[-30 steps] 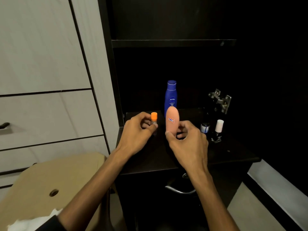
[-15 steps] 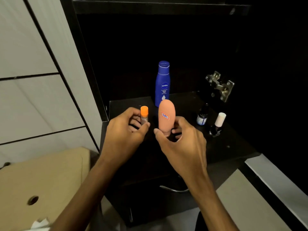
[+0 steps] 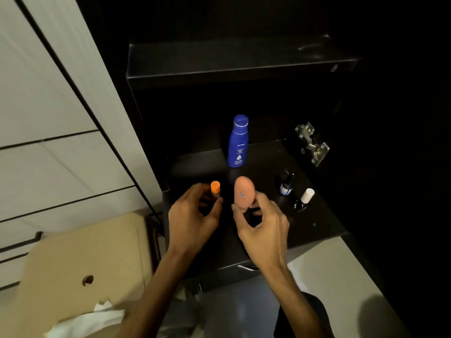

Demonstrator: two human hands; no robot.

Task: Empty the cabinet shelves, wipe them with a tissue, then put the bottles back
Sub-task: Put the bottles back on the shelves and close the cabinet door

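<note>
Bottles stand on the dark lower shelf (image 3: 324, 228) of the open black cabinet (image 3: 219, 76), seen from above. Working left to right.

At 9 o'clock of the view: pale drawer fronts (image 3: 48, 172) with a dark handle. At 7 o'clock: a cardboard box flap (image 3: 80, 254) with a round hole, a white tissue (image 3: 90, 320) lying on its near edge.

Left hand (image 3: 192, 220), just left of centre: fingers and thumb curl round the small orange-capped bottle (image 3: 215, 189), pinching it low on its body; whether its base touches the shelf I cannot tell. Cap points up, upright.

Right hand (image 3: 262, 225), just beside the left: fingertips and thumb pinch the lower end of the peach-coloured oval bottle (image 3: 244, 195), label facing the camera, tilted slightly left. Base hidden by the fingers.

At 12 o'clock from the two hands, further back on the shelf: blue Nivea lotion bottle (image 3: 238, 142), upright, untouched.

At 2 o'clock from the right hand: small dark dropper bottle (image 3: 286, 185), upright. Just beside it at its 4 o'clock: nail polish bottle (image 3: 303, 200) with a white cap, leaning right. Both apart from the hands.

At 3 o'clock of the view: a metal hinge (image 3: 312, 145) on the cabinet side. Upper shelf (image 3: 244, 67) above, dark.
</note>
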